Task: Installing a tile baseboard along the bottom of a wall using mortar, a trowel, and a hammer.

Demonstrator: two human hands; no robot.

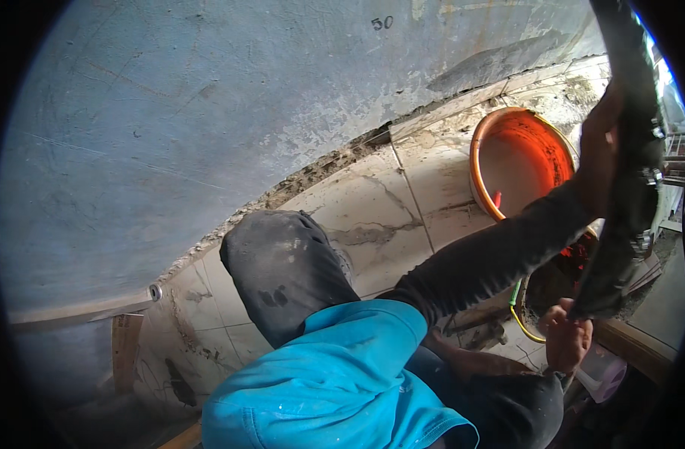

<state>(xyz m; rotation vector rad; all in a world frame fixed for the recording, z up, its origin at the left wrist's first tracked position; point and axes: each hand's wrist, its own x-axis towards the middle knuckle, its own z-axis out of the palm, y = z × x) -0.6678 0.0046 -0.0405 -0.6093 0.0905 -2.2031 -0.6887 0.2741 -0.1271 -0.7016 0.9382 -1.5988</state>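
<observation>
My left arm, in a dark sleeve, reaches to the right, and my left hand [601,146] is closed on the upper part of a long dark slab [619,209]. The slab stands up on edge, seen nearly from its narrow side, with shiny wet-looking spots along its right edge. At its lower end my right hand [567,338] grips the bottom corner with bent fingers. The slab's broad face is mostly hidden. Just left of it stands an orange bucket [478,168] with pale grey liquid and a small red thing inside.
A blue-grey painted wall [208,112] rises ahead, its lower edge crumbling. Dirty marble-look tiles [372,209] cover the floor. Near my right hand lie a yellow-green hose or cord [519,318], a purple-white container [603,372] and a wooden beam [634,346]. My knee [282,262] sticks out toward the wall.
</observation>
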